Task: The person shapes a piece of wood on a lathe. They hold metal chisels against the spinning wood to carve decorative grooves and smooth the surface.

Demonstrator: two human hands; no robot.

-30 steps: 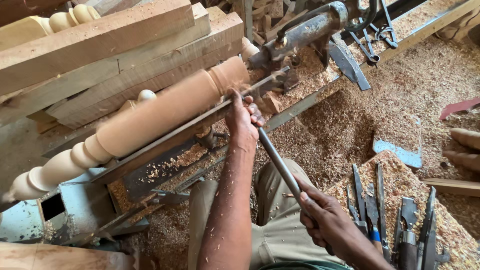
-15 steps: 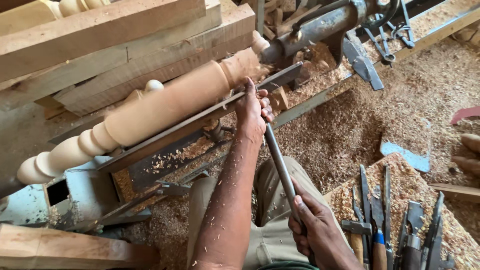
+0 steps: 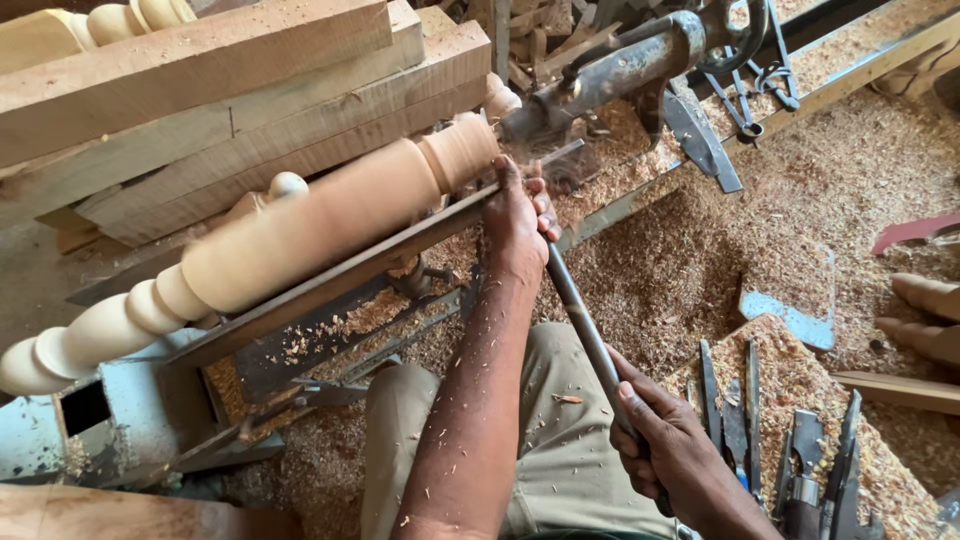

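Observation:
A pale turned wooden spindle (image 3: pixel 300 225) spins blurred on a lathe, running from lower left to upper right. My left hand (image 3: pixel 518 215) rests on the metal tool rest (image 3: pixel 380 255) and pinches the front of a long metal chisel (image 3: pixel 582 325) against it, near the spindle's right end. My right hand (image 3: pixel 665 450) grips the chisel's handle end low by my lap. The chisel's tip is hidden under my left fingers.
Stacked timber beams (image 3: pixel 230 90) lie behind the lathe. The rusty lathe head (image 3: pixel 625 65) sits at upper right. Sawdust (image 3: pixel 680 270) covers the floor. Several chisels (image 3: pixel 745 420) lie at lower right. Turned wooden pieces (image 3: pixel 925 315) lie at the right edge.
The view has drifted slightly. My left hand stays on the tool rest near the spindle's right end, and my right hand keeps its hold on the chisel handle.

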